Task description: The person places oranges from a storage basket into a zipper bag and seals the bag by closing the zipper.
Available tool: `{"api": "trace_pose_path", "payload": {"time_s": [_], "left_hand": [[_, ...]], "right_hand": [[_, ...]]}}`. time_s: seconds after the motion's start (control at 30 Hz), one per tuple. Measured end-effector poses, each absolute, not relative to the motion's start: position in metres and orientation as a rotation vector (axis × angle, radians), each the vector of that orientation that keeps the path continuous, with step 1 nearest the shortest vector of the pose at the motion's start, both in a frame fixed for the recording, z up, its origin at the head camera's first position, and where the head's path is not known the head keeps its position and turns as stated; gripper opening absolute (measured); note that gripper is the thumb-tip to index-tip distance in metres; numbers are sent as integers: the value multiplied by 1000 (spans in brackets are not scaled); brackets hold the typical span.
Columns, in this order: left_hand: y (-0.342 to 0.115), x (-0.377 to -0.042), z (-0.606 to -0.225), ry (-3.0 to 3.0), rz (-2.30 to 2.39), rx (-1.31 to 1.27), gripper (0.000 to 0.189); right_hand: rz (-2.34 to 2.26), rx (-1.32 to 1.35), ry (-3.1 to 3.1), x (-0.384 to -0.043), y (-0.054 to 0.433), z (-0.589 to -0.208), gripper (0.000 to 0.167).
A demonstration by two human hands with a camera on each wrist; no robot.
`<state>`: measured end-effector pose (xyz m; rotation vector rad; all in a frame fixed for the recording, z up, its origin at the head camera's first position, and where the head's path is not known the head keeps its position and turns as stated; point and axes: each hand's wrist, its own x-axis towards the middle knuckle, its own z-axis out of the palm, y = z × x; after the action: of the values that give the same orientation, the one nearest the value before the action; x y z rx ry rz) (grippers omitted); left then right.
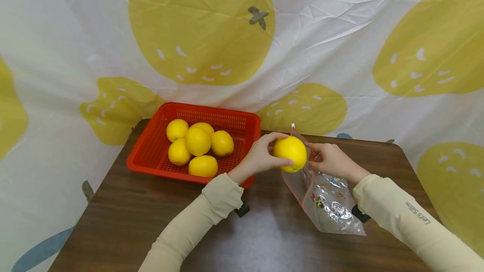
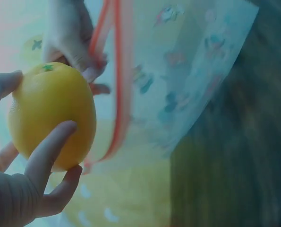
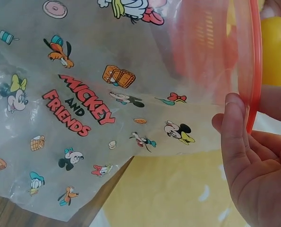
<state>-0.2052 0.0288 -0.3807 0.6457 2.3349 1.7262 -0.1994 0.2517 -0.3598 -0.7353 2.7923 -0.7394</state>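
Note:
A yellow, orange-like fruit with a small green stem mark (image 1: 290, 153) is gripped by my left hand (image 1: 261, 156), thumb and fingers curled round its sides. Just right of it, my right hand (image 1: 332, 160) pinches the red-edged rim of a clear zip bag (image 1: 332, 205), printed with cartoon figures and "Mickey and Friends". The bag hangs down from that rim, its lower part toward the table. In the left wrist view the fruit (image 2: 53, 118) is beside the bag's red rim (image 2: 123, 71). Thumb and fingers on the rim show in the right wrist view (image 3: 258, 156).
A red plastic basket (image 1: 141, 154) with several more yellow fruits (image 1: 198, 141) stands at the back left of the brown wooden table (image 1: 242, 238). Behind it hangs a white cloth (image 1: 321, 32) printed with big yellow fruit. Dark wrist cameras sit under both sleeves.

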Motion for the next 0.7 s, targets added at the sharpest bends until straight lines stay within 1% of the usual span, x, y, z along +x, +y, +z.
{"api": "trace_pose_path", "payload": {"time_s": [0.13, 0.23, 0.7], "left_hand": [[36, -203, -390, 2233, 1774, 597, 59], [37, -202, -394, 2272, 1742, 626, 59], [36, -203, -406, 2716, 1283, 816, 64]], "right_hand": [[-741, -747, 2803, -199, 253, -359, 54], [-759, -741, 2790, -198, 253, -357, 53], [-816, -682, 2792, -198, 252, -343, 55]]}}
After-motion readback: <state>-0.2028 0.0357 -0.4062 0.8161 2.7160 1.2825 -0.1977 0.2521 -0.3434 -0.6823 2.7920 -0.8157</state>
